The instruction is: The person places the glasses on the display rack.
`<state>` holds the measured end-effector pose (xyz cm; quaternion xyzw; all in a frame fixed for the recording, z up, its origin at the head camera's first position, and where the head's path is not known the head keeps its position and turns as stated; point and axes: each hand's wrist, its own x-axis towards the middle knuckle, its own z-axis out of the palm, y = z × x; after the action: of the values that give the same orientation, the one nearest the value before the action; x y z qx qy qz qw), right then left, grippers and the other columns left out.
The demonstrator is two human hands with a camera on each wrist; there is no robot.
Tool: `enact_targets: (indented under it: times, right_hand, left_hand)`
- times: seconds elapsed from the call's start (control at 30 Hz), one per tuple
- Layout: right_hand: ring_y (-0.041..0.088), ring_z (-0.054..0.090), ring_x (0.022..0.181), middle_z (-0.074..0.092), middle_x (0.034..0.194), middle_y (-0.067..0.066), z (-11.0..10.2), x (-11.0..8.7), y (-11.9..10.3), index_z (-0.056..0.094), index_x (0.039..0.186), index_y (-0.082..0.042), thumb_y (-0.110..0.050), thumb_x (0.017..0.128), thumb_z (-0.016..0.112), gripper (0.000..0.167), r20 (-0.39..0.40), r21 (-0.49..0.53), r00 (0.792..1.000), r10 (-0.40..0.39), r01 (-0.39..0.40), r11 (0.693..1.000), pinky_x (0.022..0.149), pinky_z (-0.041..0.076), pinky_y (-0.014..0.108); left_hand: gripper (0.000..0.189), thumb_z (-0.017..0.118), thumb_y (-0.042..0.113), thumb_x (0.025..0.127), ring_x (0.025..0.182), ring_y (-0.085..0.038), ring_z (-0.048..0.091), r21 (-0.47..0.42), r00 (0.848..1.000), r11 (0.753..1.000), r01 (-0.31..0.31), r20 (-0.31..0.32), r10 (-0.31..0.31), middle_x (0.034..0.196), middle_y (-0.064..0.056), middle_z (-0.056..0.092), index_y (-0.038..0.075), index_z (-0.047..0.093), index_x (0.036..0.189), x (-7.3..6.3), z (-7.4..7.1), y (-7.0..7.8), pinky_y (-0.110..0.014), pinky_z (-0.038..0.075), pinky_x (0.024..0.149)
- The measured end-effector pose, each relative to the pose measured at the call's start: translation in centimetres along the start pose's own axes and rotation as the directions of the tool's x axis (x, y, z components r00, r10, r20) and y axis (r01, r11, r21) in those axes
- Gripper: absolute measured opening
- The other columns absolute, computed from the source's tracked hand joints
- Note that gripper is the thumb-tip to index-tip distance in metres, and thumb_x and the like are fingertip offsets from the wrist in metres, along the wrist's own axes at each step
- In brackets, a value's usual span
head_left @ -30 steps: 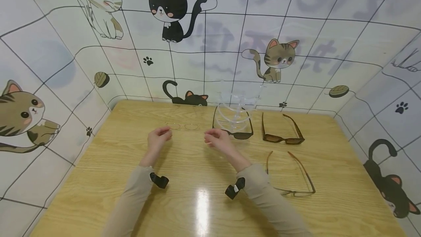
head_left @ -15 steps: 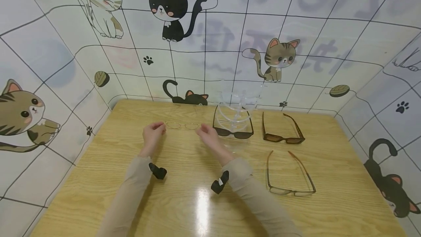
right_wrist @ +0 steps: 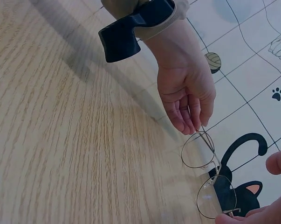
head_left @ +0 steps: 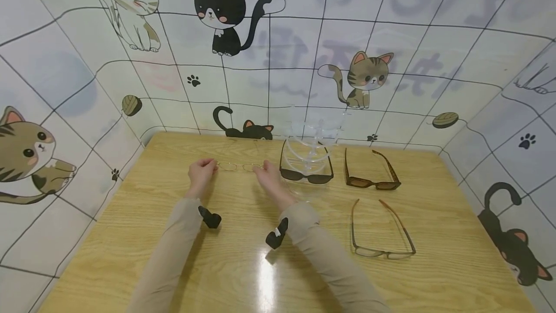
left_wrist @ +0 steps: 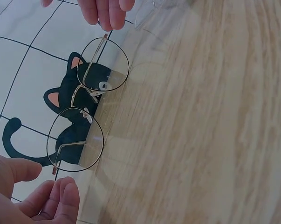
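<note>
A pair of thin wire-rimmed eyeglasses (head_left: 228,166) with round lenses is near the back of the table, between both hands. My left hand (head_left: 201,177) is at their left end. In the left wrist view, the thumb (left_wrist: 28,169) and fingers (left_wrist: 68,189) stand apart on either side of a temple tip. My right hand (head_left: 271,178) is at the right end. The right wrist view has its thumb (right_wrist: 279,162) well apart from its fingers, with a fingertip close by the lens rim; contact is unclear.
Beside my right hand, a clear display stand (head_left: 313,151) rises behind black sunglasses (head_left: 307,177). Brown sunglasses (head_left: 372,183) lie farther right. Eyeglasses with brown temples (head_left: 382,253) lie in front of them. A cat-patterned wall covering (head_left: 295,52) borders the wooden table (head_left: 234,235).
My right hand has moved left to the right end of the wire-rimmed eyeglasses. My left hand has shifted slightly left to their other end.
</note>
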<state>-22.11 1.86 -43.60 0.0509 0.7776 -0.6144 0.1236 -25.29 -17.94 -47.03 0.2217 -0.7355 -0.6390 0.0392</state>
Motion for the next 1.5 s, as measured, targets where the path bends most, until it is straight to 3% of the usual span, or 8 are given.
enact_targets:
  times: [0.27, 0.5, 0.63, 0.87, 1.03, 1.13, 1.27, 1.5]
  right_hand:
    - [0.035, 0.027, 0.136, 0.028, 0.148, 0.019, 1.1, 1.1, 0.5, 0.025, 0.145, 0.004, -0.028, 0.096, 0.047, 0.062, -0.073, -0.002, 0.997, 0.003, -0.003, 1.0, 0.11, 0.028, 0.046]
    - [0.032, 0.028, 0.136, 0.03, 0.149, 0.017, 1.2, 1.7, 0.5, 0.027, 0.145, 0.003, -0.028, 0.096, 0.045, 0.06, -0.093, 0.075, 0.995, 0.031, -0.024, 0.997, 0.11, 0.028, 0.042]
    - [0.032, 0.031, 0.135, 0.033, 0.147, 0.016, 1.2, 1.7, 0.4, 0.03, 0.144, 0.001, -0.027, 0.096, 0.046, 0.058, -0.097, 0.092, 0.994, 0.039, -0.03, 0.995, 0.109, 0.03, 0.042]
    - [0.031, 0.036, 0.132, 0.038, 0.144, 0.016, 1.3, 1.9, 0.3, 0.037, 0.141, 0.002, -0.023, 0.097, 0.045, 0.051, -0.115, 0.147, 0.992, 0.042, -0.025, 0.989, 0.107, 0.034, 0.04]
    - [0.03, 0.042, 0.128, 0.046, 0.138, 0.016, 1.4, 2.0, 0.3, 0.044, 0.136, 0.001, -0.019, 0.097, 0.046, 0.044, -0.137, 0.162, 0.99, 0.031, -0.009, 0.987, 0.105, 0.037, 0.039]
    - [0.027, 0.049, 0.121, 0.051, 0.132, 0.014, 1.4, 1.9, 0.2, 0.049, 0.133, 0.0, -0.017, 0.097, 0.048, 0.041, -0.15, 0.177, 0.988, 0.026, 0.001, 0.984, 0.101, 0.042, 0.037]
    - [0.022, 0.059, 0.101, 0.059, 0.12, 0.017, 1.4, 1.6, 0.0, 0.054, 0.128, 0.003, -0.011, 0.093, 0.051, 0.037, -0.164, 0.206, 0.986, 0.007, 0.027, 0.978, 0.09, 0.05, 0.037]
    - [0.009, 0.054, 0.067, 0.065, 0.094, 0.014, 1.1, 0.7, -0.2, 0.061, 0.117, 0.006, -0.001, 0.088, 0.055, 0.029, -0.145, 0.233, 0.989, -0.026, 0.059, 0.971, 0.068, 0.054, 0.03]
  left_hand:
    - [0.03, 0.058, 0.013, 0.091, 0.072, -0.009, 0.063, -0.045, 0.999, 0.998, 0.034, -0.003, -0.034, 0.087, -0.006, 0.064, -0.005, 0.061, 0.115, 0.5, 0.3, 0.1, -0.02, 0.053, 0.073]
    - [0.03, 0.057, 0.011, 0.092, 0.069, -0.008, 0.061, -0.048, 0.999, 0.998, 0.044, 0.01, -0.044, 0.097, -0.013, 0.063, -0.005, 0.061, 0.117, 0.5, 0.7, 0.3, -0.019, 0.052, 0.071]
    - [0.03, 0.058, 0.01, 0.091, 0.068, -0.008, 0.06, -0.036, 0.999, 0.999, 0.041, -0.003, -0.041, 0.094, -0.009, 0.062, -0.004, 0.062, 0.117, 0.3, 0.6, 0.6, -0.02, 0.052, 0.071]
    - [0.031, 0.059, 0.003, 0.088, 0.065, -0.008, 0.061, -0.108, 0.999, 0.993, 0.053, 0.004, -0.053, 0.087, -0.005, 0.062, -0.007, 0.061, 0.117, 0.7, 0.1, 0.8, -0.019, 0.054, 0.065]
    - [0.032, 0.058, 0.001, 0.088, 0.068, -0.009, 0.061, -0.149, 0.998, 0.987, 0.063, 0.022, -0.061, 0.094, -0.009, 0.063, -0.008, 0.059, 0.119, 0.4, -0.6, 1.1, -0.021, 0.055, 0.069]
    - [0.035, 0.057, 0.002, 0.09, 0.071, -0.01, 0.062, -0.153, 0.997, 0.986, 0.067, 0.045, -0.061, 0.107, -0.017, 0.062, -0.009, 0.056, 0.123, 0.0, -1.2, 1.6, -0.023, 0.055, 0.074]
    - [0.037, 0.056, 0.004, 0.092, 0.077, -0.011, 0.062, -0.126, 0.994, 0.99, 0.066, 0.094, -0.055, 0.122, -0.024, 0.055, -0.009, 0.053, 0.126, -0.7, -2.1, 1.9, -0.023, 0.054, 0.078]
    - [0.037, 0.054, 0.005, 0.093, 0.074, -0.007, 0.061, -0.104, 0.985, 0.994, 0.029, 0.172, -0.01, 0.117, -0.019, 0.057, -0.011, 0.051, 0.127, -2.1, -3.5, 1.9, -0.015, 0.053, 0.069]
